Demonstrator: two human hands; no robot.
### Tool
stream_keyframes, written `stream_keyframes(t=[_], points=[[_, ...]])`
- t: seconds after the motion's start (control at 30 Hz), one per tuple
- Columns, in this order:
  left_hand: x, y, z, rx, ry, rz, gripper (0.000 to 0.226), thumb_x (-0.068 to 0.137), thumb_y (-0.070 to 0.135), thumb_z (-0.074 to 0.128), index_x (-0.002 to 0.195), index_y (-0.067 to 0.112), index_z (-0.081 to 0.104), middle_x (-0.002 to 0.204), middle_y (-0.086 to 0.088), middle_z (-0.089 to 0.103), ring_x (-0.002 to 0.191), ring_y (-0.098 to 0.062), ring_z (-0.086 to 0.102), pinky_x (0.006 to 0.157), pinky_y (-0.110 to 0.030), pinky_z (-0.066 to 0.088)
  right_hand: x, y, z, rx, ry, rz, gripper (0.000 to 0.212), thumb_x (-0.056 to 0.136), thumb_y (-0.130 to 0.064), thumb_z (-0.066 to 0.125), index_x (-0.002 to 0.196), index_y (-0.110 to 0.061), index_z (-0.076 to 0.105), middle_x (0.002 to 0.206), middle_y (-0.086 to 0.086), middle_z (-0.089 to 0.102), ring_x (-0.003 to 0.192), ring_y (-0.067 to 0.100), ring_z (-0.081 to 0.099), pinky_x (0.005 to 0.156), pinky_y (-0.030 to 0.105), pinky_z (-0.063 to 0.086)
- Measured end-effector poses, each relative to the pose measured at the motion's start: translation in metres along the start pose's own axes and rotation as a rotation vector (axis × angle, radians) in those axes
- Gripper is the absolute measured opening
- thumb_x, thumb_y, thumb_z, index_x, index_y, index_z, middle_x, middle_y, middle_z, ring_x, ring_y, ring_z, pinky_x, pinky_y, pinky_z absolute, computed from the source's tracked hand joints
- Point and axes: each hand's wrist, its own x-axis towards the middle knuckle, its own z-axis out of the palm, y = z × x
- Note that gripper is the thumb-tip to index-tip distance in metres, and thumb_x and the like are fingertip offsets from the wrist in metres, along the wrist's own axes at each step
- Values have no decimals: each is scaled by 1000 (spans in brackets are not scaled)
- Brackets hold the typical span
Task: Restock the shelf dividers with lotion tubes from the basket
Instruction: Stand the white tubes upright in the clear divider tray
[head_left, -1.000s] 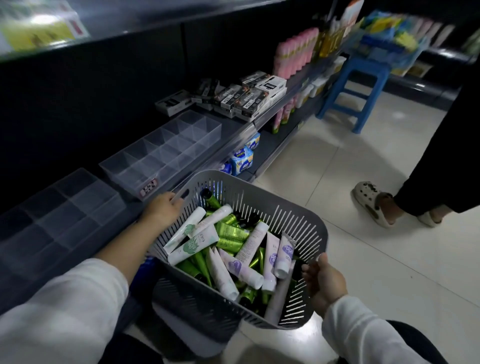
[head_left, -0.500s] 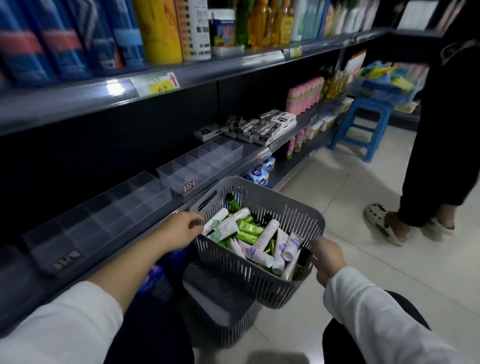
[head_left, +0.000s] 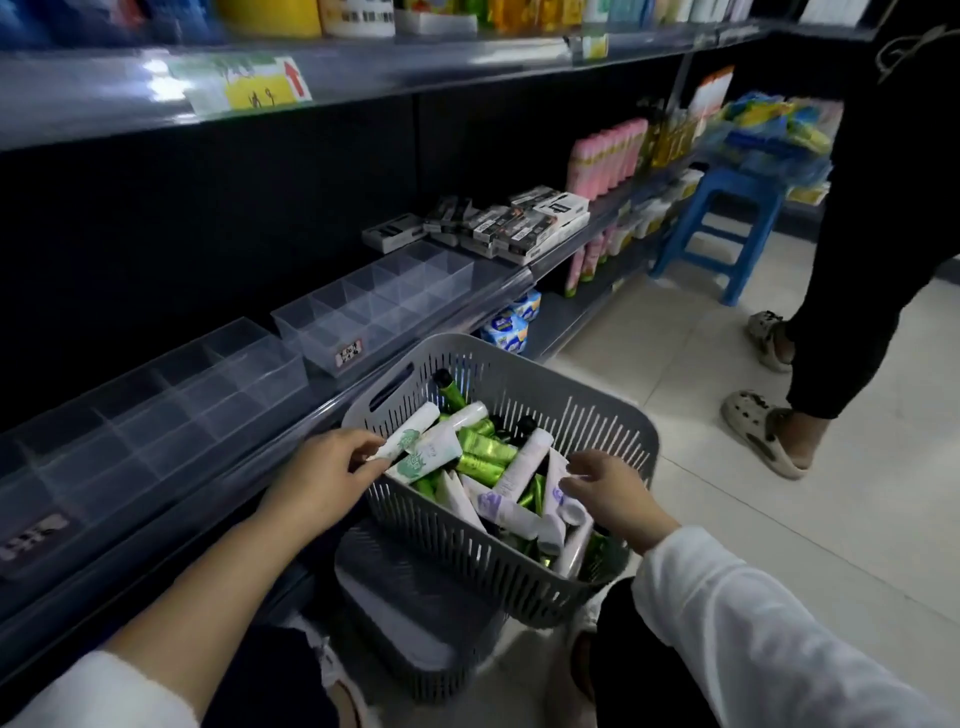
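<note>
Pinching the crimped end of a white green-printed lotion tube (head_left: 411, 440), the left hand (head_left: 322, 480) reaches over the rim of the grey slotted basket (head_left: 467, 553). The right hand (head_left: 609, 491) hovers with fingers spread and holding nothing, just above white purple-printed tubes (head_left: 501, 508) heaped inside. Beyond and to the left of the left hand, clear shelf dividers (head_left: 374, 307) sit on the shelf.

Dim store light overall. Floor (head_left: 779, 519) brightest, pale, evenly lit. Shelf back panel (head_left: 208, 234) near black, detail lost. Glare streak along upper shelf edge (head_left: 415, 57); price label (head_left: 244, 85) smeared. Right hand (head_left: 608, 491) slightly motion-blurred; left hand (head_left: 322, 478) and white lotion tube (head_left: 410, 439) it pinches sharper. Green tubes (head_left: 483, 447) glint. Wide-angle bowing at frame edges; top bottles (head_left: 270, 15) soft.
</note>
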Motion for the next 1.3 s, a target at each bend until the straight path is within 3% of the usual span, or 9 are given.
stream_keyframes(t=[0.13,0.27,0.37,0.73,0.87,0.97,1.0,1.17,1.3], points=[[24,-16,21,37,-9,-27,32,83,30,67,114,21,65,108,2,65,85,-10,56,75,-26,46,35,10,11,-528,-136,-112,63,77,-29,69,134,-15,45,131,8,51,117,24,52,96,29,42],[46,-20,32,44,-45,-84,35,81,37,67,114,23,65,109,3,67,93,-14,60,83,-32,49,60,24,15,-668,-234,-116,83,62,-39,79,134,-21,42,130,6,45,116,24,49,95,30,44],[58,-14,30,275,-10,-101,36,85,47,59,116,30,61,117,7,63,106,-18,56,88,-36,39,73,34,20,-737,-311,-80,89,55,-43,81,132,-22,44,128,5,42,113,24,50,94,27,44],[74,7,41,20,-4,43,31,83,38,64,111,25,65,110,8,66,99,-11,59,86,-33,48,82,29,16,-743,-204,-69,30,65,-40,67,85,-18,66,86,0,61,77,16,58,58,23,41],[73,16,39,-115,19,3,32,84,32,65,114,22,64,114,6,65,105,-12,58,91,-28,45,68,0,-12,-411,44,68,23,74,-33,65,72,-11,68,71,6,65,68,22,61,58,28,46],[72,22,41,-261,25,-52,37,84,33,65,118,18,62,117,5,63,107,-11,57,95,-30,44,51,-20,-29,130,198,70,3,72,-20,66,73,-20,69,84,9,70,77,22,63,76,37,53],[71,23,42,-297,17,-78,39,85,35,64,120,17,60,119,4,62,107,-11,57,96,-33,44,47,-25,-29,357,212,74,11,73,-14,63,79,-16,71,91,14,70,81,25,64,81,41,54],[67,23,48,-599,-183,-287,54,84,50,56,125,16,54,123,0,59,109,-13,57,96,-31,44,45,-61,-2,1162,-34,91,31,80,2,39,95,1,65,110,22,61,101,29,59,81,35,56],[64,33,43,-998,-218,-392,35,83,54,51,101,26,60,113,4,63,103,-11,61,96,-36,47,43,-85,28,1218,-165,73,32,81,5,37,95,-3,65,102,15,63,94,24,60,80,32,55]])
